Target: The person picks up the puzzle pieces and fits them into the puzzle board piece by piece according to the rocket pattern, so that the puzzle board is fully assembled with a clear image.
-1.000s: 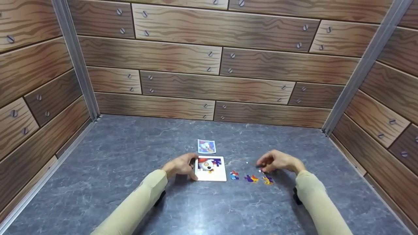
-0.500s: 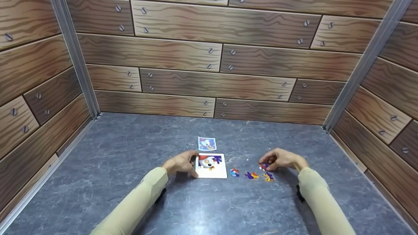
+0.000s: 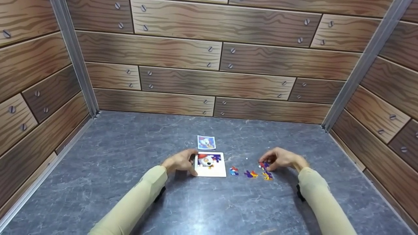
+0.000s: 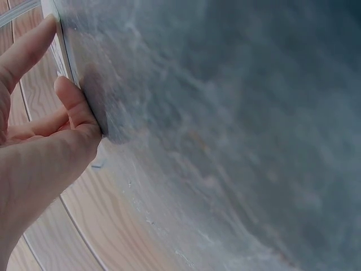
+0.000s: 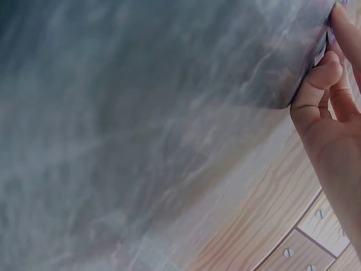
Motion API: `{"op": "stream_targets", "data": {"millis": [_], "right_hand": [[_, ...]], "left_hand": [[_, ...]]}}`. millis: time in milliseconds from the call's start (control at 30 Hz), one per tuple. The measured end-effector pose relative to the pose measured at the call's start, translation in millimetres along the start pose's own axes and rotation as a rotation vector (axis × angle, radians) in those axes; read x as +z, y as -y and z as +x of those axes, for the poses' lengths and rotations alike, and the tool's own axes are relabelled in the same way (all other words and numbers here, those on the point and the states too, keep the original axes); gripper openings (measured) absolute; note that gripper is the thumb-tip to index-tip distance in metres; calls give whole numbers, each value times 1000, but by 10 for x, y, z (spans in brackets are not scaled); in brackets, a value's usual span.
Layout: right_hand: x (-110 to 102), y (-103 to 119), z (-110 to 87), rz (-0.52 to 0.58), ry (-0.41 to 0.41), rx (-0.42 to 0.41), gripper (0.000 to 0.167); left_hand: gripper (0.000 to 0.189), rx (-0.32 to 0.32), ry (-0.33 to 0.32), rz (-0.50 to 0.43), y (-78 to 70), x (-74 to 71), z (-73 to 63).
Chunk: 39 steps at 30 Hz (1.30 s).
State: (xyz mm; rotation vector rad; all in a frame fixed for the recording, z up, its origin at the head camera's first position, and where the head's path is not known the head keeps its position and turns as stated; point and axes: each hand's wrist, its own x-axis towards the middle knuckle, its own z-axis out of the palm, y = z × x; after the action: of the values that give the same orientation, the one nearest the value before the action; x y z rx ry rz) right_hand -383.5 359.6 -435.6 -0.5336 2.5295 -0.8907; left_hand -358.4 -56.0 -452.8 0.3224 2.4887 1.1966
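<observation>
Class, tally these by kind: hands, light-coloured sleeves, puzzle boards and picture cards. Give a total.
Left hand and right hand: 2
Light-coloured sleeves: 2
Puzzle board: 1
Picture card: 1
Total: 6

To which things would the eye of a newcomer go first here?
Probably the plank-patterned walls around the grey table, filling much of the head view. Then the white puzzle tray, partly filled, with the left hand gripping its left side. Right of it lie colourful loose puzzle pieces, the right hand touching a red-and-purple piece.
</observation>
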Motion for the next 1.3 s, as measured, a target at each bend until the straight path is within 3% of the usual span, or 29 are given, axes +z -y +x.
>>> {"op": "stream_targets", "data": {"millis": [333, 933, 1300], "right_hand": [[-17, 45, -3, 17, -9, -63, 30], [65, 212, 122, 59, -44, -8, 19], [205, 420, 287, 58, 21, -75, 21]], "left_hand": [[83, 11, -4, 23, 7, -4, 9], [85, -14, -3, 12, -23, -11, 4], [85, 7, 7, 22, -10, -11, 2]]}}
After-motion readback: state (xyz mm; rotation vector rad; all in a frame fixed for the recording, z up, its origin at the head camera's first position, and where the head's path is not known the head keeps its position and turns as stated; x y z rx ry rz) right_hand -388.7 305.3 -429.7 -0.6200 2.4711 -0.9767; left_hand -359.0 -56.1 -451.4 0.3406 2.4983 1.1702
